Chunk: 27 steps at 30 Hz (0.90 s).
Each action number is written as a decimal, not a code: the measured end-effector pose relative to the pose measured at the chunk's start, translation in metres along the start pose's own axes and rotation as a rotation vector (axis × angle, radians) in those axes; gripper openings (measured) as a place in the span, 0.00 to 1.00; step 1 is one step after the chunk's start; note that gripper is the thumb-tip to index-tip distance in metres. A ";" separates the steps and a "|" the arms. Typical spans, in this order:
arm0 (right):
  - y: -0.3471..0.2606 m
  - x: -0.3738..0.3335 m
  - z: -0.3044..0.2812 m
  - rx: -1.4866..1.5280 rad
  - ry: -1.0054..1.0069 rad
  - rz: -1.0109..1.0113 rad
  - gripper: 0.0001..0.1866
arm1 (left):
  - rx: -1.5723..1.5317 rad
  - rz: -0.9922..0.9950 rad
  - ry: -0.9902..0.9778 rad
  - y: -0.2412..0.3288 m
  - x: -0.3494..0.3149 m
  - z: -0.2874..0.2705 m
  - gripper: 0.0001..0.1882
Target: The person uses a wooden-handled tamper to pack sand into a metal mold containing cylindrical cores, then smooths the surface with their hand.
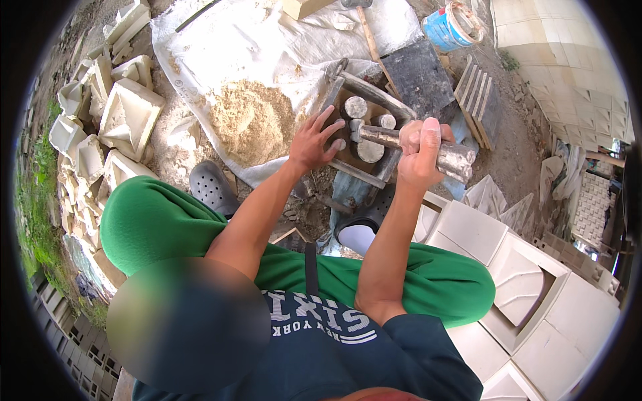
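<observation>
A box-shaped mould [389,99] with dark, cement-stained side bars stands in front of me. Inside it are several pale round plugs [356,107]. Over the mould's left side, my left hand [314,140] has its fingers spread, the fingertips at the edge and close to the plugs. My right hand [421,152] is closed around the thick, crusted grey handle of a hammer [457,162]. The handle slants over the mould's right side, and the small grey head lies among the plugs. Whether the head touches one, I cannot tell.
Sandy powder [251,120] is heaped on a white sheet [234,50]. Pale cast blocks [130,120] pile up at left; square cast tiles [521,281] lie at right. Beyond the mould are a dark slab [418,73], slatted boards [476,100] and a blue bucket [443,30].
</observation>
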State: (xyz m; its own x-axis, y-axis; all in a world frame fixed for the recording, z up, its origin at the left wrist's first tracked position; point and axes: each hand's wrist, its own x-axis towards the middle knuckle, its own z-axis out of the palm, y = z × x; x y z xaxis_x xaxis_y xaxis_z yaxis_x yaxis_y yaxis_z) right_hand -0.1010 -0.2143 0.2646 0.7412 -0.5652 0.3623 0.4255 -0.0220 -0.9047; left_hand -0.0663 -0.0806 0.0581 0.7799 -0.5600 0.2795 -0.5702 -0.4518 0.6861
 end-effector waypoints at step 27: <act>0.005 0.023 -0.007 -0.083 0.138 -0.046 0.14 | -0.017 -0.021 -0.023 -0.001 -0.003 0.002 0.25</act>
State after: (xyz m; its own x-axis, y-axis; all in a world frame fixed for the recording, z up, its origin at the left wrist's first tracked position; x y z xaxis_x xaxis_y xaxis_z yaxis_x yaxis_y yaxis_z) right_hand -0.0858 -0.2334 0.2671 0.6409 -0.6702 0.3743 0.4084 -0.1152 -0.9055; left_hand -0.0682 -0.0800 0.0549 0.7855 -0.5663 0.2495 -0.5491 -0.4520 0.7029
